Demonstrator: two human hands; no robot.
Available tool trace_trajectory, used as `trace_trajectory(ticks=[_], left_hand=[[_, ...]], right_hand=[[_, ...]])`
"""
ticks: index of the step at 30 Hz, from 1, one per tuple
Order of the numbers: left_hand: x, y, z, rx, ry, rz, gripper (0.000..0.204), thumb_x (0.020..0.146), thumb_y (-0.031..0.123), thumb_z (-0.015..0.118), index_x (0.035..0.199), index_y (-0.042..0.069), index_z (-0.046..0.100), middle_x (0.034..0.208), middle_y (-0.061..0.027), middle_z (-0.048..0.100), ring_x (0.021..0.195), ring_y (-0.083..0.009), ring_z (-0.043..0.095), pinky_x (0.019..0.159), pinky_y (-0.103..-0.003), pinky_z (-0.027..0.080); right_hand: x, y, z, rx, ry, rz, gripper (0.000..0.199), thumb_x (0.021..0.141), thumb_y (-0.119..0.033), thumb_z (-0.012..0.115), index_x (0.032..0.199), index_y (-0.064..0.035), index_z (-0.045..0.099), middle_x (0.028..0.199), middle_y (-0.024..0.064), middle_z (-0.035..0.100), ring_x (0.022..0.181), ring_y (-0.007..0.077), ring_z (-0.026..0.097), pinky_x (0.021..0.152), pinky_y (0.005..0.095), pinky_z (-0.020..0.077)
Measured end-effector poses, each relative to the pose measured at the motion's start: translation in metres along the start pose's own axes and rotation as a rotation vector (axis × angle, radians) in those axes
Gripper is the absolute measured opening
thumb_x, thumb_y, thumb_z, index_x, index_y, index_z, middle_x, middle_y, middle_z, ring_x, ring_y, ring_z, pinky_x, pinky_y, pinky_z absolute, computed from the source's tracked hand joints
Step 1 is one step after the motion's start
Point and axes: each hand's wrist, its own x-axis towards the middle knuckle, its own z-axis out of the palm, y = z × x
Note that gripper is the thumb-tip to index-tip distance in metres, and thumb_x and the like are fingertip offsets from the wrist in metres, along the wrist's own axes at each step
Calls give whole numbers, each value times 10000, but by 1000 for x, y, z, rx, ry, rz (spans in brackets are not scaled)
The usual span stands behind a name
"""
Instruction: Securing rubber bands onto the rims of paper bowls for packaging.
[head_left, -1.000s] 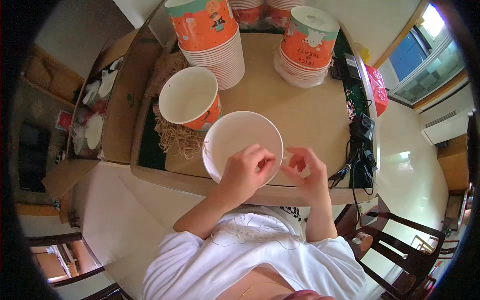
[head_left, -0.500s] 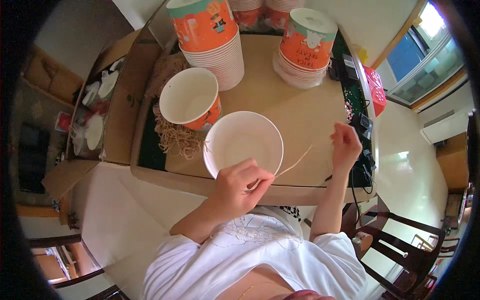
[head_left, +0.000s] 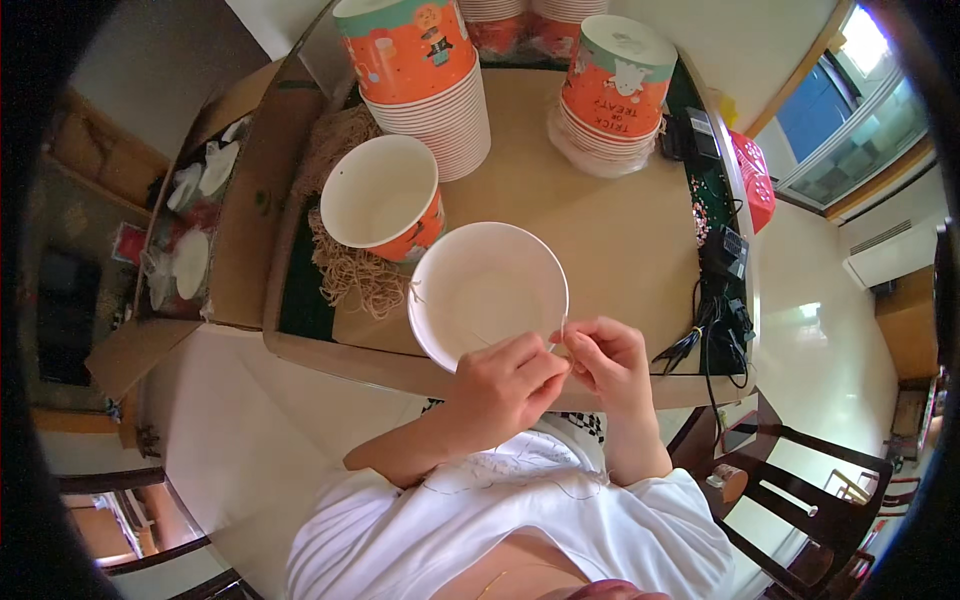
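Observation:
A white paper bucket (head_left: 485,280) stands with its mouth up at the table's near edge. Both hands meet at its near right rim. My left hand (head_left: 505,392) is closed in a pinch on a thin pale string (head_left: 563,328). My right hand (head_left: 610,365) pinches close beside it, fingertips at the same string, a short bit of which shows above them. At the bucket's left rim hangs a small tuft of tan string. Just beyond stands an orange printed paper bucket (head_left: 382,190), tilted and open, next to a tangled heap of tan string (head_left: 362,275).
Tall stacks of printed buckets rise at the back left (head_left: 430,110) and back right (head_left: 615,85). Black adapters and cables (head_left: 728,255) line the table's right edge. A cardboard box (head_left: 235,205) with packed items stands left, a dark wooden chair (head_left: 800,480) at lower right.
My right hand has come left and down from above the table to join my left hand at the string. The left hand has shifted slightly right and down.

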Motion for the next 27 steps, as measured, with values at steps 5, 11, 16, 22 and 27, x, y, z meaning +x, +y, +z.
trace_trajectory(ticks=[5, 11, 16, 22, 27], left_hand=[[-4, -2, 2, 15, 29, -52, 167, 734, 50, 704, 801, 90, 556, 732, -30, 507, 618, -198, 581, 504, -330, 476], [-6, -1, -2, 27, -103, 0, 157, 722, 70, 692, 782, 84, 548, 755, -41, 517, 665, -204, 594, 516, -335, 484], [-19, -1, 1, 14, -373, 215, 113, 681, 93, 659, 750, 79, 570, 799, -39, 532, 722, -185, 604, 555, -306, 509], [-24, -6, -4, 70, -464, 179, 118, 695, 107, 670, 785, 75, 602, 846, -34, 546, 788, -184, 595, 576, -311, 518], [-4, -2, -20, -53, -274, 60, 120, 759, 117, 678, 846, 63, 616, 885, -36, 555, 826, -223, 569, 623, -352, 504]], right_hand=[[-1, 5, -5, 112, -75, 47, 108, 915, -75, 602, 914, 15, 662, 726, 5, 621, 499, 8, 437, 407, 169, 288], [0, 3, -7, 120, 19, -41, 169, 940, -115, 564, 894, 18, 656, 653, -16, 556, 484, 23, 432, 410, 170, 293], [8, -1, 1, 290, 181, -152, 202, 967, -107, 509, 948, 36, 651, 660, 15, 545, 542, 71, 482, 478, 210, 370], [-1, -6, -11, 589, -247, 1, 229, 989, -95, 448, 1036, 39, 627, 745, 15, 553, 666, 67, 504, 574, 191, 385], [-8, -1, 6, -110, -76, -194, 303, 978, -62, 452, 1265, 16, 509, 696, -15, 495, 605, 55, 420, 556, 194, 340]])
